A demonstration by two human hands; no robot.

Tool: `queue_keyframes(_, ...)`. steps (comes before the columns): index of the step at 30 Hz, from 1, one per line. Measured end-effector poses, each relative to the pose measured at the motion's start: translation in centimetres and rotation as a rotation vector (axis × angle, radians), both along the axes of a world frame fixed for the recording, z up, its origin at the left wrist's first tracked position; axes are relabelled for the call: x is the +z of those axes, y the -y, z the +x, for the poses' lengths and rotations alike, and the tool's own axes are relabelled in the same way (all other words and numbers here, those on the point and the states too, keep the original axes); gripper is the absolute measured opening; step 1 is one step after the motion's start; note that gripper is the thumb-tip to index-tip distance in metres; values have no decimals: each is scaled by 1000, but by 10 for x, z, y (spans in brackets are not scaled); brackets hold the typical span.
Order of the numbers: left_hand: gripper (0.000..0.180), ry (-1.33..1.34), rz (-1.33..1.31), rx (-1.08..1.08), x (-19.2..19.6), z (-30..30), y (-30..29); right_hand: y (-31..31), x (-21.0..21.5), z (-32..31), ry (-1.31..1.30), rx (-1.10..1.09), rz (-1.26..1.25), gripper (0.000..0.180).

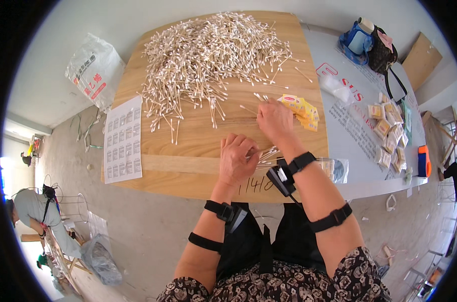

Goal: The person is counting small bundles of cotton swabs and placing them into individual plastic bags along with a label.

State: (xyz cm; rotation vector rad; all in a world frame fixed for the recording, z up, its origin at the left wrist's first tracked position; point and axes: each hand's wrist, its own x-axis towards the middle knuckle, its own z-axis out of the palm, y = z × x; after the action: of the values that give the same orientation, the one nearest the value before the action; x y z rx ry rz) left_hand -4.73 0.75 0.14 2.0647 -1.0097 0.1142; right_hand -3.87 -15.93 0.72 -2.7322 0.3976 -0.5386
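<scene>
A large heap of wooden cotton swabs (pixel 213 55) with white tips covers the far part of the wooden table. Close to the near edge, my left hand (pixel 234 160) has its fingers curled round the ends of a small bunch of swabs (pixel 268 155). My right hand (pixel 276 121) lies farther forward, its fingers drawn together at a few swabs (pixel 260 96) whose tips poke out past them. How many it grips is hidden. Beside its knuckles, small yellow printed cards (pixel 303 111) are fanned out on the wood.
A printed label sheet (pixel 123 140) lies at the table's left edge. On the grey board to the right are small packed bags of swabs (pixel 389 128), an orange-and-blue tape dispenser (pixel 424 161) and bags (pixel 368 44). A transparent plastic box (pixel 335 169) sits beside my right forearm. Another person (pixel 40 206) bends at far left.
</scene>
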Motion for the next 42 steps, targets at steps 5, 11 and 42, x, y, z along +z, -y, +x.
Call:
queue_keyframes(5, 53, 41, 115, 124, 9, -7, 0, 2, 13, -27, -226, 105, 102, 12)
queue_keyframes(11, 58, 257, 326, 70, -1, -8, 11, 21, 4, -13, 80, -64, 66, 9)
queue_keyframes(42, 46, 86, 285, -22, 7, -44, -9, -26, -14, -127, 425, -20, 1007, 28)
